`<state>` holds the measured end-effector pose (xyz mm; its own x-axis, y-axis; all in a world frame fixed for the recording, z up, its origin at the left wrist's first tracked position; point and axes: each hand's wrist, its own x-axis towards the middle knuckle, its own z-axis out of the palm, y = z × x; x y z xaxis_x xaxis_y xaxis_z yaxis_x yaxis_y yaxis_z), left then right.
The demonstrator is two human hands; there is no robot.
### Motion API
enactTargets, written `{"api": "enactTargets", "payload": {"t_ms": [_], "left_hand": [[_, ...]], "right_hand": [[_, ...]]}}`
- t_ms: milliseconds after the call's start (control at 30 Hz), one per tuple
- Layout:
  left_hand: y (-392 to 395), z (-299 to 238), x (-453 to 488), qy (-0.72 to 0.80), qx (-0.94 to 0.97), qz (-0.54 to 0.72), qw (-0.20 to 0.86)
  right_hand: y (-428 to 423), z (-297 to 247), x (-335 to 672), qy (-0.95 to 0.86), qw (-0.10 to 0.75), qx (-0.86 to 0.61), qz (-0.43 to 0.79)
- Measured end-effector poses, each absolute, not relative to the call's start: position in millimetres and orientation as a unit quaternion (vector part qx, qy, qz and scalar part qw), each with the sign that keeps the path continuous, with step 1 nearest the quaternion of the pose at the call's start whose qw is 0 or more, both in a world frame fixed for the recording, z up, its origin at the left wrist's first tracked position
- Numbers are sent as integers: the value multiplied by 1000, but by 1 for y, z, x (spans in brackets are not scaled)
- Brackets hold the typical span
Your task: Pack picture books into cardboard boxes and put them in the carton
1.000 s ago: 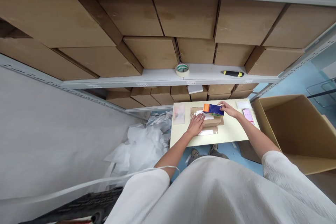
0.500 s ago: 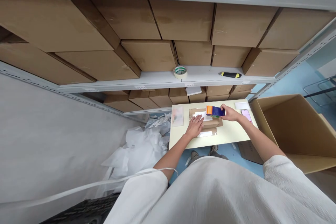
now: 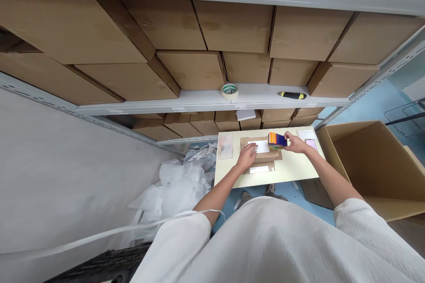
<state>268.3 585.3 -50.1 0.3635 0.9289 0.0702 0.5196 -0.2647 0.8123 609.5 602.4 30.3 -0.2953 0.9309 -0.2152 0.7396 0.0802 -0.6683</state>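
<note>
On the cream-coloured tabletop (image 3: 295, 166) lies a small cardboard box (image 3: 265, 156) with a white label (image 3: 261, 146) on its top. My left hand (image 3: 247, 156) rests on the left part of this box, fingers stretched out over its top at the label's edge and not wrapped round anything. Held in my right hand (image 3: 294, 143) is an orange and dark-blue tape dispenser (image 3: 277, 140), over the right end of the box. My right fingers are closed round its right end. Whether the dispenser touches the box I cannot tell.
A phone (image 3: 311, 144) lies on the table's right, a clear plastic bag (image 3: 226, 147) on its left. Behind stands a shelf of cartons with a tape roll (image 3: 229, 91) and a utility knife (image 3: 292, 95). A large open carton (image 3: 375, 163) is at right; white packing sheets (image 3: 172, 185) lie left.
My right hand has shifted slightly right with the tape dispenser, which is now turned to show more of its orange end. My left fingers have drawn closer together on the box.
</note>
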Motion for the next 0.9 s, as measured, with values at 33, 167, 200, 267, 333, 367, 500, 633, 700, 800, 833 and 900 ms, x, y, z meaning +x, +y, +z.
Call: {"api": "enactTargets", "payload": {"t_ms": [33, 167, 200, 267, 333, 367, 500, 633, 700, 800, 833, 900], "left_hand": [[588, -42, 274, 494, 713, 316, 384], [597, -9, 297, 491, 597, 413, 481], [598, -3, 301, 486, 582, 429, 491], [599, 3, 304, 485, 571, 448, 489], [598, 3, 301, 494, 570, 448, 480], [598, 1, 299, 501, 565, 445, 481], [597, -5, 293, 512, 513, 449, 523], [597, 1, 294, 502, 485, 475, 536], [596, 6, 295, 503, 477, 478, 540], [593, 8, 297, 509, 468, 470, 549], [593, 7, 297, 511, 468, 465, 551], [593, 5, 298, 512, 471, 456, 555]], "right_hand": [[603, 30, 609, -723, 136, -578, 354], [602, 32, 606, -723, 143, -577, 353], [601, 33, 604, -722, 144, -577, 353], [600, 36, 601, -723, 145, -578, 351], [599, 40, 598, -725, 141, -579, 345], [598, 42, 596, -726, 139, -580, 343], [598, 47, 588, -732, 132, -579, 333], [600, 48, 581, -742, 124, -574, 322], [601, 47, 578, -745, 120, -576, 316], [602, 46, 574, -750, 114, -577, 304], [602, 46, 573, -752, 112, -575, 301], [602, 46, 571, -758, 109, -572, 295]]}}
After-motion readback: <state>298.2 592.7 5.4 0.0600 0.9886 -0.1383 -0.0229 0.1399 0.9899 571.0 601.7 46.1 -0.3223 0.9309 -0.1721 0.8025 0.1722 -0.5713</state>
